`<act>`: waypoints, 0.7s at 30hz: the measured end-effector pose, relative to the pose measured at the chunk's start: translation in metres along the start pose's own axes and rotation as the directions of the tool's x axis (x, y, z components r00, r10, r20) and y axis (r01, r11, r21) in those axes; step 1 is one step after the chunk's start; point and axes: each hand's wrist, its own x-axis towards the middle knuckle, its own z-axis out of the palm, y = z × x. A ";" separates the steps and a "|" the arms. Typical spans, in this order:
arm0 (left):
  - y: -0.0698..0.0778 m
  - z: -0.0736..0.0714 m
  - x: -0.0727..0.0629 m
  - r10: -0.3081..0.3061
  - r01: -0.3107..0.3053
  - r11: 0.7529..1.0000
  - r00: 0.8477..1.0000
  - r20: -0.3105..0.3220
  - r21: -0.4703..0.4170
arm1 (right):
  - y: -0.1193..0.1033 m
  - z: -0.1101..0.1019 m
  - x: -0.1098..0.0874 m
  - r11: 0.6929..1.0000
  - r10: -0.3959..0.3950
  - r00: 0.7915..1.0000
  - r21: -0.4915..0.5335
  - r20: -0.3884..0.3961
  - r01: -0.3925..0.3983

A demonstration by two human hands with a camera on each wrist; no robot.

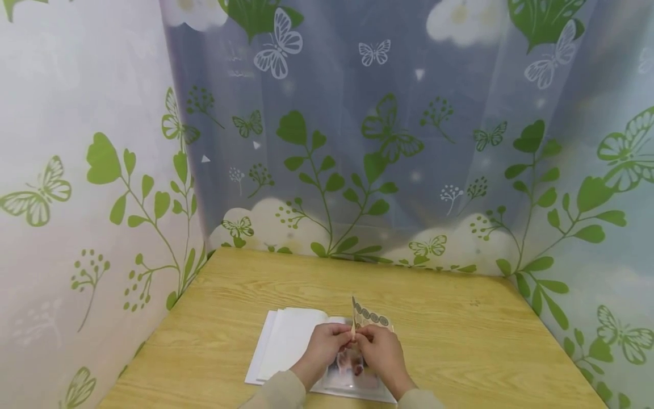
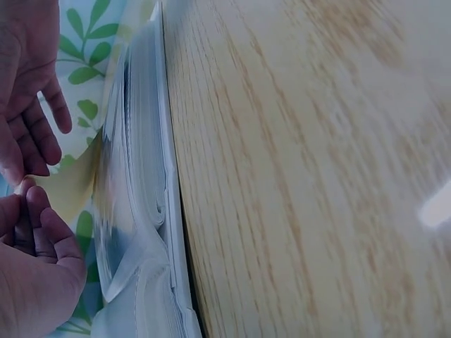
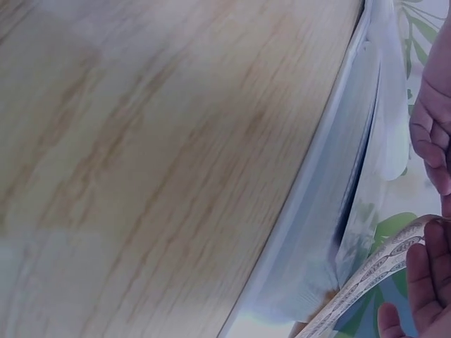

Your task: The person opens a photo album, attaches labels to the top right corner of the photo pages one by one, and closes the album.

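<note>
The patterned sheet [image 1: 376, 319] stands up from the fingertips above the opened album [image 1: 291, 341], near the middle of the table's front part. In the head view, the table [image 1: 460, 318] is yellowish wood grain, enclosed on the left, back and right by curtains [image 1: 434, 142] printed with green leaves, butterflies and pale clouds. The sheet's left end rises nearly edge-on; from there the rest runs rightward behind the right hand [image 1: 383, 349], with a row of dark round motifs along its upper edge. Its full long axis is hidden. The left hand [image 1: 323, 346] pinches it too, thumb against forefinger. The album's left page is white; on its right side a clear pocket [image 1: 352, 386] holds a dark, reddish picture [image 1: 351, 363].

In the left wrist view, the two hands' fingertips meet at the sheet's pale corner, the remaining fingers loosely bent. The album's thick stack of clear leaves shows edge-on, flat on the wood.

In the right wrist view, the sheet curves as a narrow patterned strip from the right fingers toward the album's pages.
</note>
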 end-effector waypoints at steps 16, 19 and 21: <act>0.003 -0.004 0.000 -0.023 0.022 1.000 0.999 -0.023 -0.014 | 0.002 0.003 0.000 0.999 -0.003 1.000 0.043 -0.010 0.004; 0.003 -0.003 0.000 -0.027 0.026 0.999 0.999 -0.019 -0.029 | -0.001 0.003 0.000 1.000 0.001 1.000 0.026 -0.026 0.000; 0.003 -0.003 -0.001 -0.023 0.022 0.999 1.000 -0.017 -0.033 | -0.002 0.003 -0.001 1.000 0.005 0.999 0.014 -0.038 -0.005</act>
